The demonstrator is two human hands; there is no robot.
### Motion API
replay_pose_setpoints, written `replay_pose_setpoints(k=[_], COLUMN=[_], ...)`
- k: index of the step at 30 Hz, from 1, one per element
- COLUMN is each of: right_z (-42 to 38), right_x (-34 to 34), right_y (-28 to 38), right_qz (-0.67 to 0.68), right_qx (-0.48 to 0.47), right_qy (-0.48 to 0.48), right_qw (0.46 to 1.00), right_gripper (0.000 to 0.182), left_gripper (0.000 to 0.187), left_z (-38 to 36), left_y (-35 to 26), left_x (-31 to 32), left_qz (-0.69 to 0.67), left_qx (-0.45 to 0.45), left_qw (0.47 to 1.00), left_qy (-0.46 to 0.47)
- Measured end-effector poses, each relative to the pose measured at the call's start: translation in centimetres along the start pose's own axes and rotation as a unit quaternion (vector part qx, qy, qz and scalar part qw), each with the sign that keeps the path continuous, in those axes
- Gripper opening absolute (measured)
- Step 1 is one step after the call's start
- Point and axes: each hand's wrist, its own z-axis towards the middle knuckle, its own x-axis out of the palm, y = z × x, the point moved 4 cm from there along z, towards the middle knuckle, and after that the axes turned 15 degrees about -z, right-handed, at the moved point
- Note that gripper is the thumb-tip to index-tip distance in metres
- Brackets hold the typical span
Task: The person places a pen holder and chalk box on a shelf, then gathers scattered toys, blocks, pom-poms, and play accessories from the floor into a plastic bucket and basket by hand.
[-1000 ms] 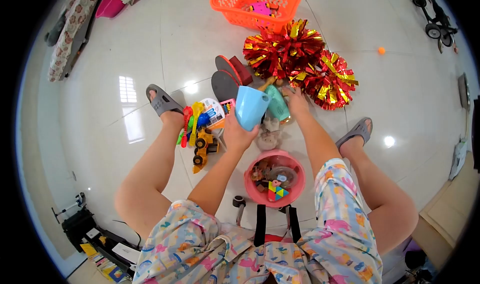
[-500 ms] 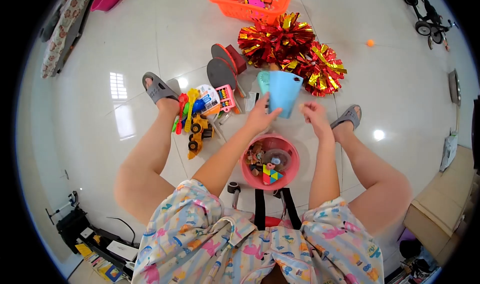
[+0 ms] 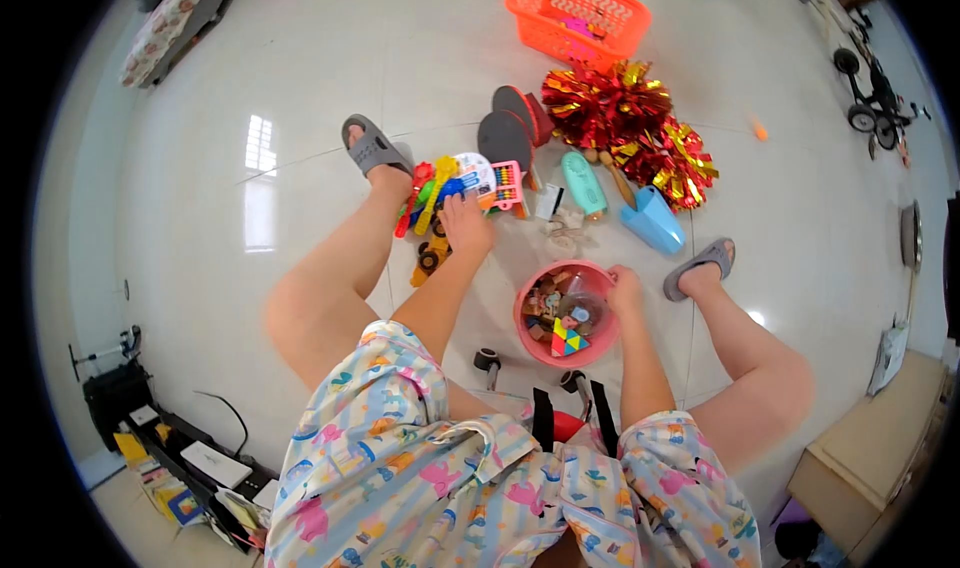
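Note:
My right hand has its fingers closed on the right rim of a round pink tub. Inside the tub are several small toys, a clear bowl and a colourful triangular puzzle. My left hand reaches down to the toy pile, its fingers stretched out beside a yellow toy truck and a blue toy. A pink abacus and red and yellow plastic toys lie around it. On the floor to the right rests a light blue plastic container.
A teal object lies near the blue container. Two dark paddles, shiny red-gold pom-poms and an orange basket are farther off. A small orange ball is at the right. Grey sandals are on my feet.
The light blue container has left my left hand and lies on the floor at right. My left hand has moved to the toy pile; my right hand has come down onto the tub's rim.

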Motion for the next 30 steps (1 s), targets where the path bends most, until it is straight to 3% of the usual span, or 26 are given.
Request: replay_pose_setpoints(k=[4,6,10,13,14,16,18,20,24,26,30], right_z=[0.9,1.8,2.7,2.3,1.9,2.4,2.7,3.3,2.4,2.2,1.6], right_x=[-1.2,-1.8,-4.5,-5.4,-5.0,-2.0,1.3,6.0,10.6,11.8,12.3], right_y=[-0.5,-0.5,2.2,7.5,9.8,13.1,16.4,18.2,21.8,22.4,22.1], right_qz=[-0.020,-0.048,-0.093,-0.069,-0.013,0.037,0.119,0.104,0.175,0.173,0.221], right_qx=[0.002,0.027,0.081,-0.087,-0.132,-0.165,-0.136,-0.191,-0.149,-0.110,-0.112], right_qy=[-0.135,-0.197,-0.179,-0.294,-0.277,-0.156,-0.036,-0.053,0.046,0.089,0.073], right_qw=[0.991,0.979,0.976,0.949,0.952,0.973,0.983,0.975,0.972,0.975,0.966], right_gripper=[0.022,0.023,0.028,0.029,0.027,0.027,0.029,0.032,0.033,0.032,0.027], left_gripper=[0.055,0.053,0.049,0.060,0.065,0.073,0.082,0.083,0.081,0.073,0.056], left_z=[-0.2,0.9,3.0,4.3,4.5,5.0,5.4,5.6,6.2,6.1,6.0], left_y=[4.5,7.6,10.5,12.5,13.5,14.9,14.9,15.1,14.1,13.6,14.1], left_x=[-2.0,-0.9,-1.1,-0.2,0.7,1.6,1.3,1.1,-0.2,-1.0,-0.4], left_qz=[-0.057,-0.101,-0.158,-0.174,-0.166,-0.134,-0.087,-0.086,-0.069,-0.065,-0.113], left_qx=[-0.146,-0.166,-0.232,-0.280,-0.277,-0.280,-0.290,-0.309,-0.369,-0.351,-0.287], left_qw=[0.987,0.978,0.955,0.942,0.944,0.949,0.953,0.947,0.922,0.931,0.948], left_qy=[-0.039,-0.082,-0.094,-0.060,-0.062,-0.051,-0.024,0.007,0.093,0.081,0.083])
